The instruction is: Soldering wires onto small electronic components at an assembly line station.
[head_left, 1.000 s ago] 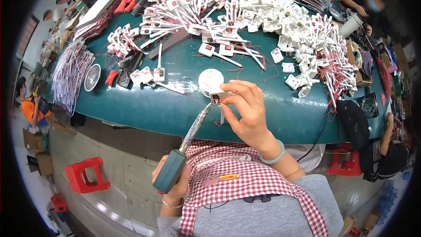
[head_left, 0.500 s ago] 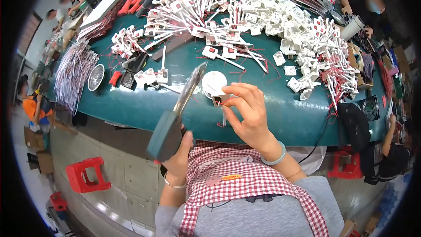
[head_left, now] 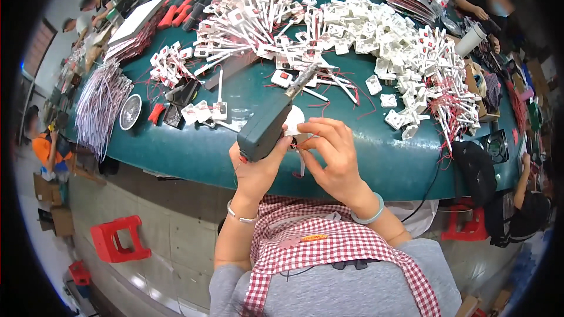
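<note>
My left hand (head_left: 258, 167) is closed around a dark green, gun-shaped hand tool (head_left: 263, 126) with a long metal tip, which points up and to the right. Its kind is not clear. Facing it, my right hand (head_left: 335, 155) pinches a small white square case (head_left: 301, 138) with thin red wires by fingers and thumb. The tool and fingers hide part of the case. Just behind it a white round disc (head_left: 294, 122) lies on the green table (head_left: 382, 158), partly covered by the tool. Left of the tool lie several white cases with stems (head_left: 219, 110).
Heaps of white cases (head_left: 346, 20) and stemmed cases with red wires (head_left: 247, 17) fill the table's far side. At left are bundled white tubes (head_left: 103, 103), a metal bowl (head_left: 130, 111) and a red-handled tool (head_left: 155, 114). A red stool (head_left: 120, 239) stands on the floor; co-workers sit around.
My left hand has moved up and to the right, bringing the tool in close to the white case and over the disc. My right hand has barely moved and still pinches the case.
</note>
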Available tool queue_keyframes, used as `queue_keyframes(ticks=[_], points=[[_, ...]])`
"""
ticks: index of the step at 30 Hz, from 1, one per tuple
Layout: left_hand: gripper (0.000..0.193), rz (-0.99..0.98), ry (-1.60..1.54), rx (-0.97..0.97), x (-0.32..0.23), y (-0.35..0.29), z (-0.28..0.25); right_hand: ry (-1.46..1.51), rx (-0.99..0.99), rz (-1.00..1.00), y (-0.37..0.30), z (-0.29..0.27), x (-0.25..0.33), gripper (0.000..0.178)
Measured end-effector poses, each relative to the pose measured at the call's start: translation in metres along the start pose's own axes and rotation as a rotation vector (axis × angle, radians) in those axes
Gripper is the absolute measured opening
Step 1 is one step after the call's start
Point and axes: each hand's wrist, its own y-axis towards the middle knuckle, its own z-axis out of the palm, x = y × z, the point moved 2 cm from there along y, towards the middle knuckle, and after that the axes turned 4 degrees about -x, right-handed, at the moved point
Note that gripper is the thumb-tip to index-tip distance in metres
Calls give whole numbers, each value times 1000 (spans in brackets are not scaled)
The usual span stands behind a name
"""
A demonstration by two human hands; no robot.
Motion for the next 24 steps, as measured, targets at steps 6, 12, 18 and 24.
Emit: queue_keyframes(ticks=[6, 12, 18, 24], points=[[22, 70, 303, 89, 10, -4, -6, 57, 13, 12, 2, -2, 3, 20], [22, -63, -43, 36, 13, -5, 8, 74, 63, 71, 0, -7, 0, 19], [21, -39, -48, -11, 8, -12, 6, 196, 126, 73, 8, -12, 1, 18], [17, 126, 443, 8, 8, -24, 5, 315, 112, 186, 10, -9, -1, 16]])
